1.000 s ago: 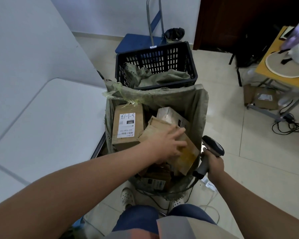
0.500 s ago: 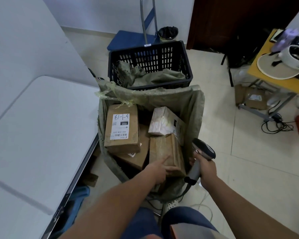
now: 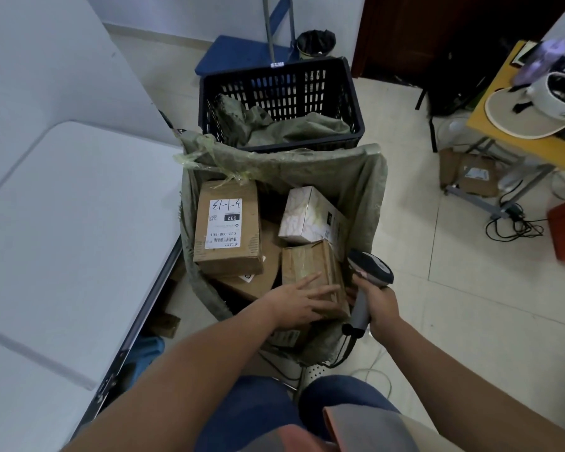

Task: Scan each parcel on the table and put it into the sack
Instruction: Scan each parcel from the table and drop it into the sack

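Note:
A grey-green sack [image 3: 369,187] stands open beside the white table [image 3: 66,230] and holds several parcels. At its left lies a brown box with a white label marked 3-1-13 [image 3: 227,226]. A pale patterned box [image 3: 309,215] sits at the right. Below it lies a taped brown parcel [image 3: 310,262], and my left hand [image 3: 296,300] rests on its near end with fingers spread. My right hand [image 3: 380,305] grips the handle of a grey barcode scanner [image 3: 369,267] at the sack's right edge.
A black plastic crate [image 3: 281,93] with crumpled sacks stands behind the sack, a blue hand truck [image 3: 242,53] beyond it. A yellow table [image 3: 516,125] with a hat is at the right, a cardboard box [image 3: 473,172] and cables [image 3: 516,223] under it.
The taped brown parcel has gone from tilted under my left hand to lying flat in the sack. My left hand has drawn back toward me to its near end. The scanner hand stays put.

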`<state>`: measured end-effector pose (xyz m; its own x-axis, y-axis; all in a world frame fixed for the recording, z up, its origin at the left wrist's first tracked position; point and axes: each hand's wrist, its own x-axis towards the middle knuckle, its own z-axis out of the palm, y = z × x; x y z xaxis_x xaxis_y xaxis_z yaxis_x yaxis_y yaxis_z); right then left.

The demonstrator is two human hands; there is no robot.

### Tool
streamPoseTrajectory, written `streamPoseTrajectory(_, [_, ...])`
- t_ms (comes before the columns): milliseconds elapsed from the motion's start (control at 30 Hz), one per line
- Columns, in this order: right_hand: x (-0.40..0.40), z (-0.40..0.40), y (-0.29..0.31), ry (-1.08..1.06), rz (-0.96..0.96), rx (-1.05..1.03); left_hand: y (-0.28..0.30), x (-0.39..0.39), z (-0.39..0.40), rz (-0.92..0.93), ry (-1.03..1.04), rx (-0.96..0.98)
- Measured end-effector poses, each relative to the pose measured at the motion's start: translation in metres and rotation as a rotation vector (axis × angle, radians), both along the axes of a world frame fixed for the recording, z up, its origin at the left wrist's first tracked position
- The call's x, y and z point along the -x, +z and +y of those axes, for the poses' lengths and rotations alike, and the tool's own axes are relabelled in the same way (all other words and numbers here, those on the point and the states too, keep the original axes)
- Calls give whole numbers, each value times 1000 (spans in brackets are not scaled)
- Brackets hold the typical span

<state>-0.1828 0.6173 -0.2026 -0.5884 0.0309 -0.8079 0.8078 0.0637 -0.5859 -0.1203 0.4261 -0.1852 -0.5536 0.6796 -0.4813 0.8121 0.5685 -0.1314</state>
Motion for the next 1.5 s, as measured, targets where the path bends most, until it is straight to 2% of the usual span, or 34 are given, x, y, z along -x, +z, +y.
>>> streamPoseTrajectory(633, [-13,-14,22,59,9,-49,5,-26,-26,-8,144,-149])
streamPoseTrajectory(833, [-11,-35,40,116,15,-65,11,-36,-37,-33,264,-113])
streamPoseTrajectory(1000, [-13,-44,38,114,29,-112,12,-50,-45,-54,561,-209])
streamPoseTrajectory(1167, [-19,-46,44,137,25,-136,7,-58,-47,-89,714,-190])
streamPoseTrajectory(1500, [-22,-37,54,82,29,-74,-10,-48,-24,-51,831,-221])
